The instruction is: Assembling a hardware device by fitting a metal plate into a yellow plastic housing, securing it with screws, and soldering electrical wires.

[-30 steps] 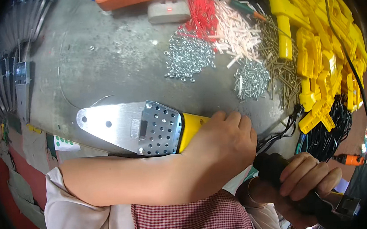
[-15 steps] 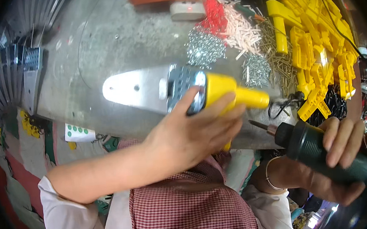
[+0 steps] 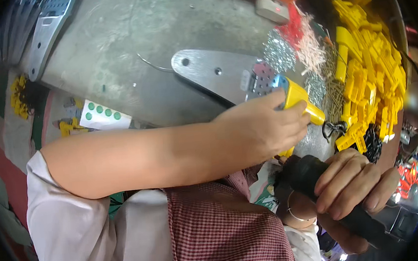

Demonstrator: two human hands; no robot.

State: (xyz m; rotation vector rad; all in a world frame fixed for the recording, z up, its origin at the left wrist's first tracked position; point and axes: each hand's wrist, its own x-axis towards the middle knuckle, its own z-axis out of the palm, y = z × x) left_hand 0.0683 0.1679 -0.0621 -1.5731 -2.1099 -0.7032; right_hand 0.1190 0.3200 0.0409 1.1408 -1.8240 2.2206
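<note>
Left hand [image 3: 263, 128] clamped over yellow handle [image 3: 299, 99] of metal blade [image 3: 224, 75], fingers curled tight around it; blade lies flat on grey bench [image 3: 113, 40], tip toward 10 o'clock. Right hand [image 3: 351, 188] at 4 o'clock, fingers wrapped around black power tool [image 3: 332, 194]. Yellow plastic parts [image 3: 371, 68] heaped at 2 o'clock, screw piles [image 3: 279, 54] beside blade.

Bare table [image 3: 129, 48] left; screw heaps [image 3: 277, 54] and yellow parts [image 3: 369, 73] crowd right
</note>
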